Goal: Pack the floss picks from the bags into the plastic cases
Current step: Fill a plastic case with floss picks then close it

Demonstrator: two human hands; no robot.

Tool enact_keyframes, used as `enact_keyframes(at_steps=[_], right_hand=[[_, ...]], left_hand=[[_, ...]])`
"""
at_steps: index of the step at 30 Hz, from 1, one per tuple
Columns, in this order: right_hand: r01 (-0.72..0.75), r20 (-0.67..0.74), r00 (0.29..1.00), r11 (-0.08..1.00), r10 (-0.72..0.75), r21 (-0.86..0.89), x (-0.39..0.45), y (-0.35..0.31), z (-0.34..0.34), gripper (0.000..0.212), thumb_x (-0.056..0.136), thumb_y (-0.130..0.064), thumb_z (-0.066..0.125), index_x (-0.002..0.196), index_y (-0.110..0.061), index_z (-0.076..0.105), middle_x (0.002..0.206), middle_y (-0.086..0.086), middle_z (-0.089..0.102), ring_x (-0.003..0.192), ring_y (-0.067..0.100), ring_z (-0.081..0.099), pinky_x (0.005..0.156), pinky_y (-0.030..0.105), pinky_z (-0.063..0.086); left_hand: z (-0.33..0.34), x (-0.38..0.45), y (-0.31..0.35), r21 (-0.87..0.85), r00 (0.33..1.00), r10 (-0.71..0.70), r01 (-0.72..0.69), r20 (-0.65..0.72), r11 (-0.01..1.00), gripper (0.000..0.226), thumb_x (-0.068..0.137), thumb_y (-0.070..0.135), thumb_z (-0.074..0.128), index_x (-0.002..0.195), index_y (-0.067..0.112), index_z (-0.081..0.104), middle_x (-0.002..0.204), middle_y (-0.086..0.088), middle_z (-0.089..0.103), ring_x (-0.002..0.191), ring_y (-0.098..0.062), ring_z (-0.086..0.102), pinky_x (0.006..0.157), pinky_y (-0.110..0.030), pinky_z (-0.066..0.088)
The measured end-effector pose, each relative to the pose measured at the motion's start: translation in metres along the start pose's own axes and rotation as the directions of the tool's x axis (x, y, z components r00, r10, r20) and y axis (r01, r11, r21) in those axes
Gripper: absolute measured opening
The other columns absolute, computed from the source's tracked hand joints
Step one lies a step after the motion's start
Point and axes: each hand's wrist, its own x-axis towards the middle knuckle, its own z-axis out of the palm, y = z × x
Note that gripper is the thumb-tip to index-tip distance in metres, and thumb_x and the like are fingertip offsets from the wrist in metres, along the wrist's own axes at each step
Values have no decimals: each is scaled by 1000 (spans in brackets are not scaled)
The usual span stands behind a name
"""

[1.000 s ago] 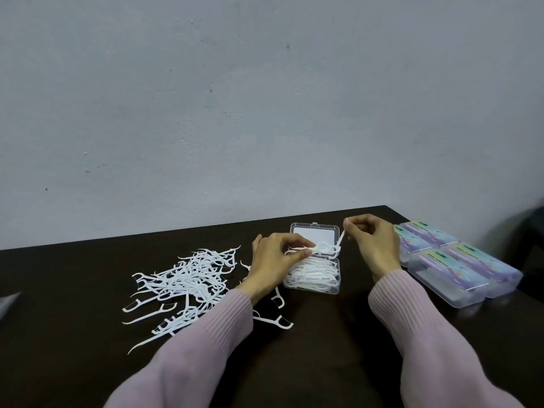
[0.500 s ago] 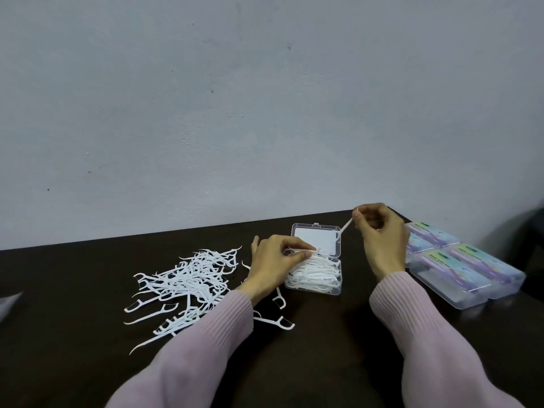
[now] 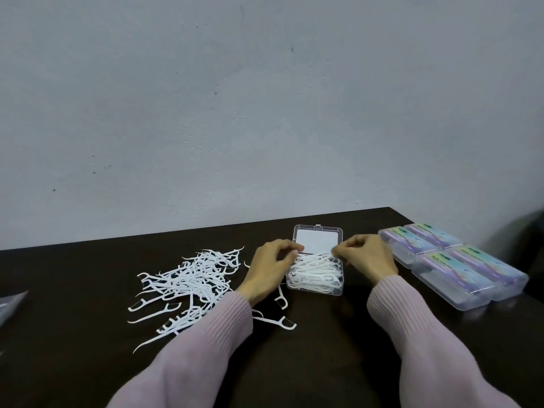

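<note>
Settling floss picks (image 3: 316, 270) into our open plastic case (image 3: 319, 260) at mid-surface.
Our left hand (image 3: 272, 267) and right hand (image 3: 366, 257) curl at its left and right edges, fingertips on the picks; whether either pinches one we cannot tell. Light, springy, tangle-prone: we'd take them by the handles. More lie loose (image 3: 188, 284) at left.

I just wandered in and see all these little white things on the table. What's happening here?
A person in pink sleeves is packing floss picks into a clear plastic case that lies open on the dark table, lid flat behind it. The left hand and the right hand both have their fingers curled at the case's far edge, on the picks heaped inside. A loose pile of picks waits to the left. Four closed, labelled cases sit together on the right.
</note>
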Motion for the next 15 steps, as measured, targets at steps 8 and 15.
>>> enact_keyframes(at_steps=[8, 15], right_hand=[[133, -26, 989, 941, -148, -311, -6, -4, -4, 12, 78, -36, 72, 80, -30, 62, 95, -5, 65, 96, 13, 53, 101, 42, 34], [218, 12, 972, 887, -234, -407, -6, -3, -3, 15, 83, -34, 67, 96, -27, 68, 90, -10, 60, 90, 6, 46, 102, 42, 29]], left_hand=[[-4, -1, -2, 171, 984, 19, -49, 175, 984, 44, 84, 54, 57, 119, 27, 62, 119, 8, 56, 113, -10, 44, 100, -36, 36], [-2, -5, 0, 348, 985, 29, -88, 172, 934, 69, 62, 74, 58, 122, 41, 56, 115, 13, 45, 114, -7, 33, 113, -43, 8]])
